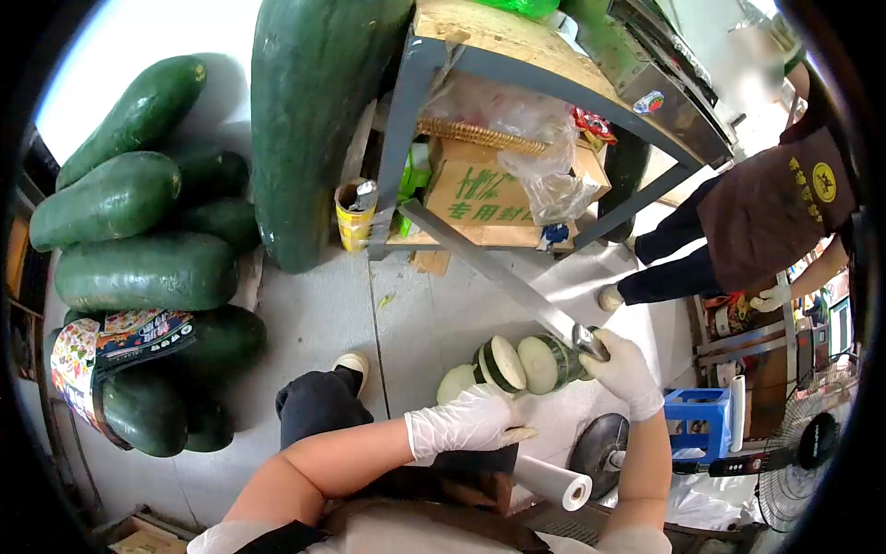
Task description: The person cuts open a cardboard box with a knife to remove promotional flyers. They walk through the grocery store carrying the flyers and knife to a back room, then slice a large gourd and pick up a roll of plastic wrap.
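My right hand (626,371), in a white glove, is closed around the handle of a long knife (517,291). The blade points up and to the left, its tip in front of the metal-framed table. Cut pieces of winter melon lie on the floor below the blade: a thick slice (503,363) with pale flesh, a larger piece (540,366) beside it, and another pale piece (455,381) at the left. Close to these slices is my left hand (471,425), also gloved, with its fingers stretched out and nothing visible in them.
Whole winter melons (148,268) are piled at the left, and a very large one (318,120) stands by the table (397,138). A person (766,212) in a brown apron stands at the right. Nearby are a blue stool (697,420), a fan (812,443) and a white roll (554,482).
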### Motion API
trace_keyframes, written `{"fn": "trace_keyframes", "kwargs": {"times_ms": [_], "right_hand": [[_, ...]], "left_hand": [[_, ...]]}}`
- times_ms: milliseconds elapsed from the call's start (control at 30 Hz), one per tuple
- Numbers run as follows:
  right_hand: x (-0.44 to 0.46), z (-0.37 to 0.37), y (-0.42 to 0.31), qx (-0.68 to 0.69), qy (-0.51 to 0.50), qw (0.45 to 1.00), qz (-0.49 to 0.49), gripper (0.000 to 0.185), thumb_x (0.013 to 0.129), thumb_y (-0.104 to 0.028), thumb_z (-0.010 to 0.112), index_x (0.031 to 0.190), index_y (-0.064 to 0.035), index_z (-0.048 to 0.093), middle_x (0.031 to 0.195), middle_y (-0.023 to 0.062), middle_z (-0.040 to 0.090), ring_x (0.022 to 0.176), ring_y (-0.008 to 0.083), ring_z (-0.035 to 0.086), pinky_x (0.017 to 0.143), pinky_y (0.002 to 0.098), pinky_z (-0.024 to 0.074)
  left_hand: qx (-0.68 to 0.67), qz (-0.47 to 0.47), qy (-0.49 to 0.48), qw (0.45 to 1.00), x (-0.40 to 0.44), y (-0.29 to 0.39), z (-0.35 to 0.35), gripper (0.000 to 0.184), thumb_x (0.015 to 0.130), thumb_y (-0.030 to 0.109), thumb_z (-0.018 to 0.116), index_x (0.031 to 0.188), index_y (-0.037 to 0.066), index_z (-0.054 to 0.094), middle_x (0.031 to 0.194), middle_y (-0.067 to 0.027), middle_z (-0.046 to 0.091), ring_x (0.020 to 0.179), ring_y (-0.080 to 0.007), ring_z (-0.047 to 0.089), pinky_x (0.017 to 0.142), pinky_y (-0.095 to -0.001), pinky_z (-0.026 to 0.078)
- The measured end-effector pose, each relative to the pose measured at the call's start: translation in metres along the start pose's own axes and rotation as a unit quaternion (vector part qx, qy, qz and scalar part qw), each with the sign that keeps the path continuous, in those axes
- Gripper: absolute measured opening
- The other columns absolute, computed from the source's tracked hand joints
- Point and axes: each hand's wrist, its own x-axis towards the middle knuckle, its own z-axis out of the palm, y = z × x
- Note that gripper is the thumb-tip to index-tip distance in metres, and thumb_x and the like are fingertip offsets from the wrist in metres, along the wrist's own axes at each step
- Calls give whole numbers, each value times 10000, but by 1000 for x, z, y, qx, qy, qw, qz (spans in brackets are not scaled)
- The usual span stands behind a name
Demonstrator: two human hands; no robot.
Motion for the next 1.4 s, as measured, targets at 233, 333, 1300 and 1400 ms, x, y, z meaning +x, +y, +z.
{"fn": "trace_keyframes", "kwargs": {"times_ms": [233,333,1300,1400], "right_hand": [[69,-11,-22,72,-69,994,-54,317,760,-239,639,946,10,577,749,99,600,676,172,557,640,304,457],[101,-17,-46,165,-175,971,5,247,795,-235,632,909,-21,588,678,20,580,525,77,505,482,227,411],[286,63,-315,-93,94,947,-291,165,720,-25,584,850,8,681,874,212,652,839,333,647,716,414,521],[303,83,-302,-103,36,956,-272,166,717,-28,586,845,19,682,878,208,655,833,337,646,728,391,518]], "left_hand": [[-5,-8,38,999,-4,0,-6,421,872,397,483,684,55,641,589,-192,554,570,-385,559,546,-467,458],[-30,-33,35,998,-7,4,-2,425,874,378,479,657,46,632,574,-189,550,555,-386,553,543,-466,457],[-88,-53,103,989,-42,43,-44,213,800,236,562,864,41,621,785,-184,621,744,-371,586,679,-454,459],[-49,-63,98,992,-43,41,-39,245,827,270,542,810,42,628,752,-175,618,719,-355,594,663,-443,467]]}}
